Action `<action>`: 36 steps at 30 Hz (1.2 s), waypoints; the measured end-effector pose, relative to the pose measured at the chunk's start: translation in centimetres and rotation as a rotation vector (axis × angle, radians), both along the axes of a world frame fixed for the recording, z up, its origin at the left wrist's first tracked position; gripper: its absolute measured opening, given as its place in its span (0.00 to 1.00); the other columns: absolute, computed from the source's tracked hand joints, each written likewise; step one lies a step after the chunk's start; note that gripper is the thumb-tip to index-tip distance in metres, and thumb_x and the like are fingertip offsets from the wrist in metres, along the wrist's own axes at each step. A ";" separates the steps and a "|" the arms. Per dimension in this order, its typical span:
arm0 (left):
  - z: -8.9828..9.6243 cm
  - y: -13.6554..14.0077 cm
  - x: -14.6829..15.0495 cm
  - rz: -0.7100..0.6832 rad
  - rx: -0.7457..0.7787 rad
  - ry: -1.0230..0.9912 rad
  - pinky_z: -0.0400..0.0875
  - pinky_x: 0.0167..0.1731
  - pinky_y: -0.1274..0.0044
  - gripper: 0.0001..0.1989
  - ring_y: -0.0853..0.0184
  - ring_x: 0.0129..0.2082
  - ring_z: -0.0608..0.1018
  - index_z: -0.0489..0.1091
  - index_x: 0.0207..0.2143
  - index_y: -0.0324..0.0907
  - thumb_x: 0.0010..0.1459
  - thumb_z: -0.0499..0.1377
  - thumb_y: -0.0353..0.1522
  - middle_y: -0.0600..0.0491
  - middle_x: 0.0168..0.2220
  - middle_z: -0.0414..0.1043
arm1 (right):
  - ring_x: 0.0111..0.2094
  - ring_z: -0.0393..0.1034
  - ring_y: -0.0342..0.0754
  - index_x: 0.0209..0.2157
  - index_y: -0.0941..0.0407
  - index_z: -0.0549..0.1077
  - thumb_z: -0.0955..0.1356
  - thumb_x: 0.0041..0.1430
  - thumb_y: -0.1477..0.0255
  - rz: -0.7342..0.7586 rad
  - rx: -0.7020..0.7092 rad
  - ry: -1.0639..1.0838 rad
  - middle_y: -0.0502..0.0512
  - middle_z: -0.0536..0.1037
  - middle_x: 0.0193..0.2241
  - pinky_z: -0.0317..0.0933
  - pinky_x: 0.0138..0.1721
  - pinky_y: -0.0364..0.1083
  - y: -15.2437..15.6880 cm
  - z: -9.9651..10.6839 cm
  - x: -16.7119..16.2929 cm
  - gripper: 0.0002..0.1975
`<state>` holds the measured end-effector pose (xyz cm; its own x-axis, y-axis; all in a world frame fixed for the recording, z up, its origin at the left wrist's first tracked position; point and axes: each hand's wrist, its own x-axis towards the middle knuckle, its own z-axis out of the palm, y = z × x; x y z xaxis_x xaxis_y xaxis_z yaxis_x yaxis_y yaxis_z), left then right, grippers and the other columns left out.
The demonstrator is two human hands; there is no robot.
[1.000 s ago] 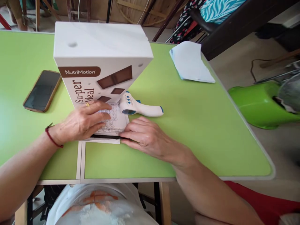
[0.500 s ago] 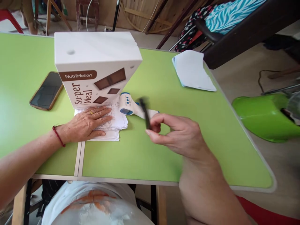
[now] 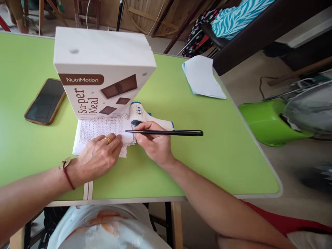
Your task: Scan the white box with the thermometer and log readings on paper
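Observation:
A slim black pen (image 3: 186,132) is pinched in my right hand (image 3: 158,145). It lies nearly level, its tip over the right part of the written paper (image 3: 101,126); whether the tip touches the sheet I cannot tell. On the lower edge of that small stack rests my left hand (image 3: 100,155), palm down, fingers outstretched and slightly bent, with a ring on one. Dense handwriting covers most of the top sheet. Just beyond my right fingers lies a white and blue infrared thermometer (image 3: 137,110). A white NutriMotion box (image 3: 103,48) stands right behind the stack.
On the left of the green table (image 3: 212,166) lies a phone (image 3: 46,100). Folded white paper (image 3: 202,76) is near the far right edge. Beside the table on the floor are a green bin (image 3: 269,121) and, above it, a dark chair arm with patterned cloth (image 3: 238,19).
My right hand has come left with the pen, which was blurred and upright, to the paper's edge. The left hand has slid down toward me, uncovering more writing, and the stack has shifted left.

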<state>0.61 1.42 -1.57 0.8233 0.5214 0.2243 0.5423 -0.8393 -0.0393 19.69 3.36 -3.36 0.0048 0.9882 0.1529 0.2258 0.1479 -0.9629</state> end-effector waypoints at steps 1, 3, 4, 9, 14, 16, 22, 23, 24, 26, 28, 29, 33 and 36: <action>0.0 -0.1 -0.1 0.004 -0.003 0.002 0.75 0.33 0.67 0.15 0.55 0.42 0.74 0.71 0.42 0.29 0.63 0.45 0.21 0.37 0.49 0.70 | 0.20 0.63 0.41 0.27 0.54 0.68 0.68 0.46 0.71 -0.006 0.010 -0.026 0.46 0.70 0.20 0.62 0.23 0.44 0.1 -0.1 0.0 0.04; 0.0 -0.2 -0.1 0.017 -0.006 0.008 0.75 0.34 0.69 0.15 0.55 0.44 0.74 0.71 0.44 0.28 0.62 0.46 0.21 0.37 0.51 0.69 | 0.18 0.60 0.40 0.25 0.53 0.68 0.68 0.45 0.72 -0.032 0.054 -0.090 0.45 0.69 0.18 0.60 0.21 0.43 0.0 -0.2 0.0 0.03; -0.1 -0.3 -0.2 0.020 -0.002 0.008 0.75 0.35 0.69 0.15 0.55 0.45 0.74 0.70 0.45 0.28 0.62 0.46 0.22 0.37 0.52 0.69 | 0.17 0.60 0.40 0.24 0.53 0.67 0.68 0.46 0.72 -0.044 0.085 -0.124 0.44 0.68 0.17 0.59 0.20 0.43 0.0 -0.1 0.0 0.03; -0.5 -0.4 0.1 -0.018 -0.014 -0.035 0.74 0.43 0.68 0.16 0.53 0.49 0.72 0.68 0.49 0.24 0.62 0.49 0.24 0.34 0.54 0.67 | 0.20 0.63 0.42 0.23 0.53 0.67 0.68 0.49 0.72 0.003 0.199 -0.238 0.45 0.69 0.18 0.60 0.24 0.44 0.1 -0.1 0.0 0.05; -0.6 -0.4 0.0 -0.015 -0.040 -0.048 0.75 0.41 0.69 0.13 0.56 0.48 0.73 0.71 0.45 0.31 0.64 0.48 0.24 0.40 0.52 0.70 | 0.20 0.62 0.41 0.23 0.53 0.65 0.66 0.50 0.74 0.102 0.214 -0.243 0.45 0.68 0.18 0.59 0.23 0.44 0.5 -0.4 0.1 0.06; -0.6 -0.4 -0.1 -0.014 -0.029 -0.088 0.75 0.40 0.69 0.13 0.56 0.48 0.73 0.70 0.45 0.30 0.64 0.49 0.24 0.41 0.51 0.70 | 0.21 0.62 0.42 0.23 0.53 0.64 0.66 0.51 0.74 0.108 0.216 -0.248 0.45 0.67 0.18 0.59 0.25 0.44 0.4 -0.5 0.1 0.06; -0.8 -0.4 -0.4 -0.019 -0.029 -0.138 0.74 0.41 0.67 0.13 0.55 0.49 0.72 0.70 0.46 0.28 0.65 0.50 0.25 0.41 0.52 0.70 | 0.20 0.62 0.41 0.23 0.53 0.63 0.66 0.51 0.74 0.111 0.305 -0.275 0.44 0.66 0.17 0.60 0.23 0.43 0.5 -0.6 0.2 0.07; -0.8 -0.4 -0.5 -0.021 -0.027 -0.138 0.74 0.42 0.67 0.13 0.55 0.49 0.72 0.70 0.46 0.28 0.66 0.50 0.26 0.41 0.52 0.70 | 0.20 0.62 0.41 0.22 0.53 0.63 0.65 0.51 0.74 0.110 0.318 -0.276 0.44 0.66 0.17 0.60 0.23 0.43 0.5 -0.6 0.2 0.07; -0.8 -0.3 -0.5 -0.023 -0.026 -0.137 0.74 0.42 0.67 0.13 0.55 0.49 0.72 0.70 0.47 0.28 0.66 0.50 0.26 0.41 0.52 0.70 | 0.21 0.63 0.41 0.22 0.53 0.63 0.65 0.51 0.75 0.109 0.327 -0.276 0.44 0.66 0.17 0.60 0.23 0.43 0.6 -0.7 0.1 0.07; -0.7 -0.3 -0.7 -0.028 -0.023 -0.131 0.73 0.44 0.67 0.13 0.55 0.50 0.71 0.70 0.47 0.28 0.66 0.51 0.26 0.41 0.53 0.69 | 0.20 0.62 0.41 0.22 0.53 0.63 0.65 0.52 0.75 0.116 0.334 -0.275 0.44 0.67 0.17 0.60 0.23 0.42 0.7 -0.7 0.1 0.08; -0.6 -0.3 -0.7 -0.031 -0.020 -0.127 0.73 0.46 0.67 0.12 0.55 0.51 0.71 0.70 0.47 0.28 0.65 0.52 0.26 0.40 0.54 0.69 | 0.20 0.62 0.40 0.22 0.54 0.63 0.65 0.52 0.75 0.132 0.333 -0.276 0.44 0.67 0.17 0.59 0.22 0.42 0.7 -0.7 0.0 0.08; -0.6 -0.3 -0.8 -0.034 -0.018 -0.128 0.73 0.47 0.67 0.12 0.54 0.51 0.71 0.70 0.47 0.27 0.65 0.53 0.25 0.40 0.54 0.69 | 0.20 0.62 0.40 0.22 0.54 0.63 0.65 0.52 0.75 0.138 0.332 -0.278 0.44 0.67 0.17 0.59 0.22 0.41 0.8 -0.6 0.0 0.08; -0.6 -0.4 -0.7 -0.038 -0.014 -0.132 0.73 0.47 0.66 0.12 0.54 0.51 0.71 0.70 0.47 0.27 0.65 0.52 0.25 0.41 0.53 0.69 | 0.19 0.61 0.39 0.22 0.54 0.63 0.65 0.51 0.77 0.150 0.351 -0.275 0.43 0.67 0.17 0.58 0.21 0.40 0.7 -0.5 0.0 0.08; -0.5 -0.3 -0.6 -0.030 -0.011 -0.125 0.73 0.47 0.67 0.12 0.55 0.51 0.71 0.70 0.47 0.28 0.66 0.51 0.25 0.41 0.53 0.69 | 0.19 0.62 0.39 0.23 0.54 0.63 0.65 0.51 0.78 0.154 0.358 -0.289 0.44 0.68 0.18 0.59 0.22 0.40 0.7 -0.5 0.0 0.08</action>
<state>-0.03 1.12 -2.10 0.8045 0.4996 0.3211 0.5167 -0.8554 0.0363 19.67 4.07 -3.87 -0.2304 0.8592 0.4568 0.4260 0.5111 -0.7465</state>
